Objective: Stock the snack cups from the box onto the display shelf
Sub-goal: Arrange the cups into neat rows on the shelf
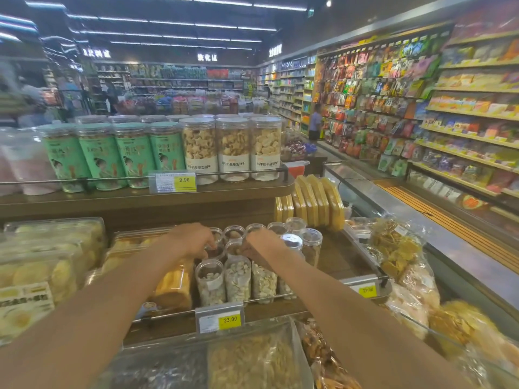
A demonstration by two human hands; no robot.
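Observation:
Several clear plastic snack cups of nuts [238, 279] stand in rows on the wooden display shelf [339, 256], behind a metal rail. My left hand [191, 240] reaches over the rows, its fingers curled down round the top of a cup with dark contents [214, 252]. My right hand [264, 247] is beside it, fingers curled on the lid of a middle-row cup [235, 247]. More cups [311, 244] stand to the right and behind. No box shows in this view.
A yellow 23.80 price tag [220, 320] clips to the rail. Tall jars [233, 147] fill the upper shelf. Yellow flat packs [317, 203] lean at the right; bagged snacks [401, 248] lie further right. Boxed pastries [53, 248] sit left. A freezer chest [421, 209] and aisle run right.

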